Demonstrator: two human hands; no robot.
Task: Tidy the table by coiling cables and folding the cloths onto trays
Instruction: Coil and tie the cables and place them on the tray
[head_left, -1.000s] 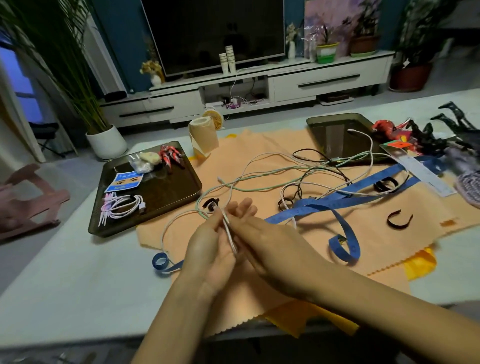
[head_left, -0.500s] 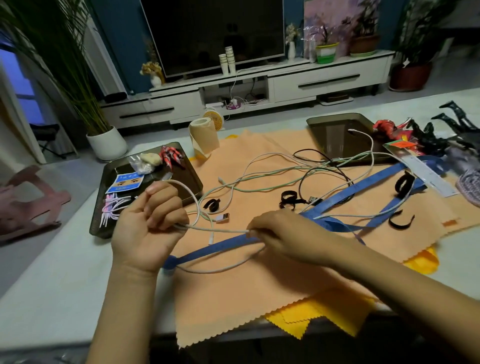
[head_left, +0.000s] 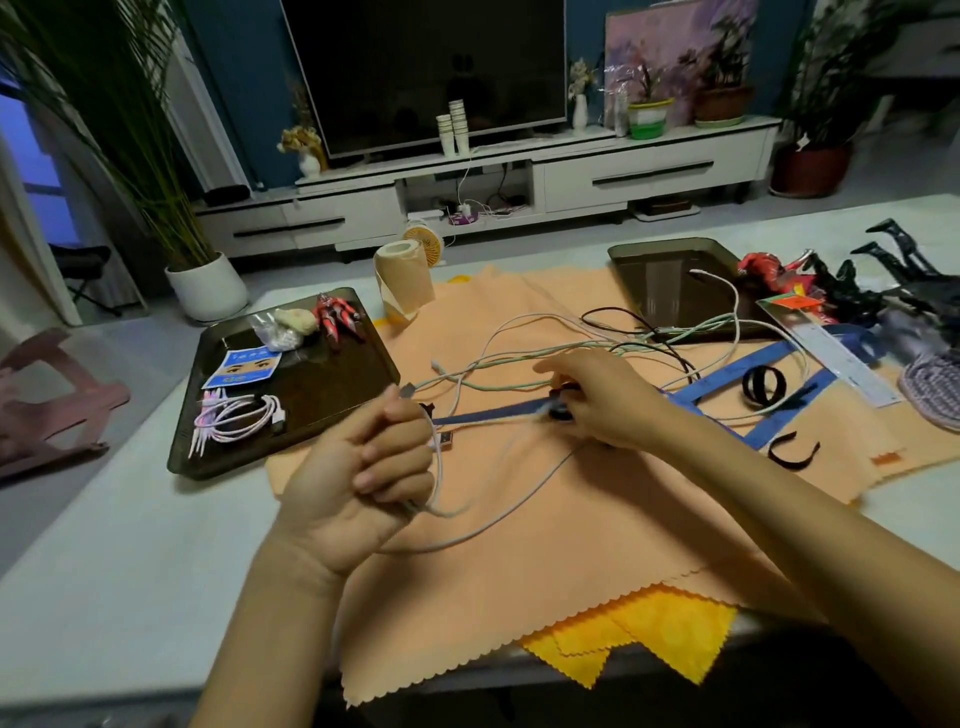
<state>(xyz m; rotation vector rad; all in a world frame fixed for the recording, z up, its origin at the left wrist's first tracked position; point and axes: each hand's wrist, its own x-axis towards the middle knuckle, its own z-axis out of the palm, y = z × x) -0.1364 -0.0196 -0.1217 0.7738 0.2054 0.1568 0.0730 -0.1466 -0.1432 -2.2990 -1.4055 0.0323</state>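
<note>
My left hand (head_left: 363, 467) is curled round a white cable (head_left: 498, 525), with the plug end sticking up above its fingers. The cable loops down over the orange cloth (head_left: 545, 571) and runs toward my right hand (head_left: 602, 400). That hand reaches into the tangle of white, green and black cables (head_left: 571, 348) and pinches something dark beside the blue strap (head_left: 488, 415); what it pinches is partly hidden. A coiled pink-white cable (head_left: 239, 418) lies on the left dark tray (head_left: 332, 410). A second dark tray (head_left: 670, 286) sits at the back right.
A yellow cloth (head_left: 654, 629) sticks out under the orange one at the table's front edge. Black velcro ties (head_left: 763, 384) and a ruler (head_left: 831, 358) lie right. Toy figures (head_left: 852, 291), a shoe (head_left: 930, 384) and a paper roll (head_left: 402, 283) stand around.
My left hand has moved right and nearer with the white cable, forming a loop. My right hand has slid away from me, from the cable beside the strap into the tangle.
</note>
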